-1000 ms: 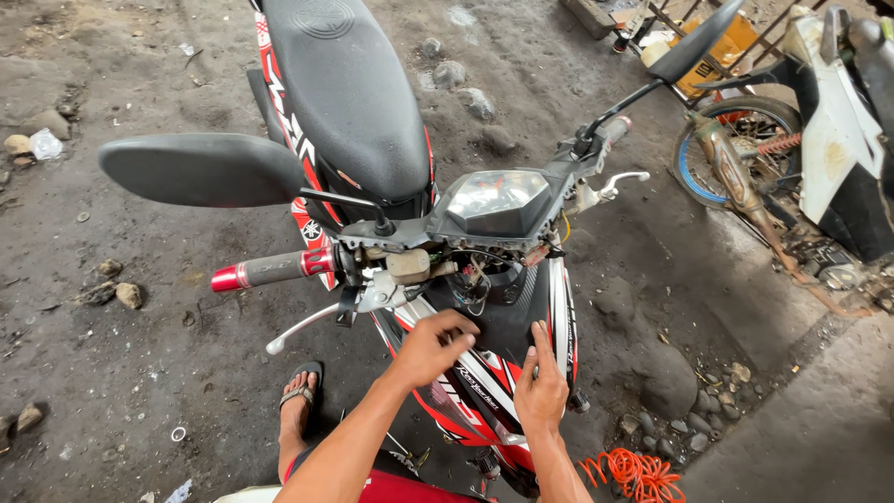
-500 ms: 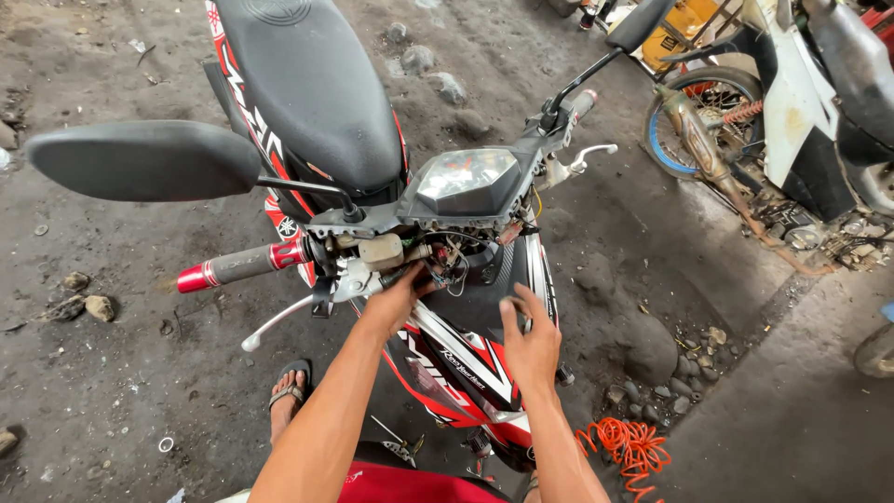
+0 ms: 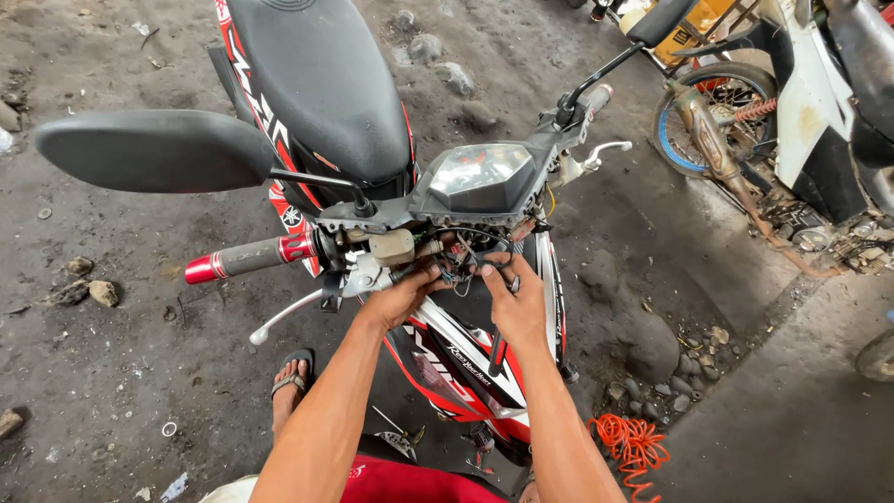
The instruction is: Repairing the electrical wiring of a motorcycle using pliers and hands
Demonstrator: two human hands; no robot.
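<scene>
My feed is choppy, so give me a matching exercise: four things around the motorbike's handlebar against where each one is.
Things:
1. left hand
2. right hand
3. mirror
4. orange hose

Places:
A. coiled on the ground, lower right
B. at the wires, on the lever side
C. far left, above the red grip
D. at the wires under the headlight

Pairs: 1-B, 2-D, 3-C, 4-A

Motorcycle body panels [image 3: 445,359]: red, white, black graphics. Handlebar grip [image 3: 244,258]: grey with red end. Coiled hose [image 3: 633,442]: orange.
</scene>
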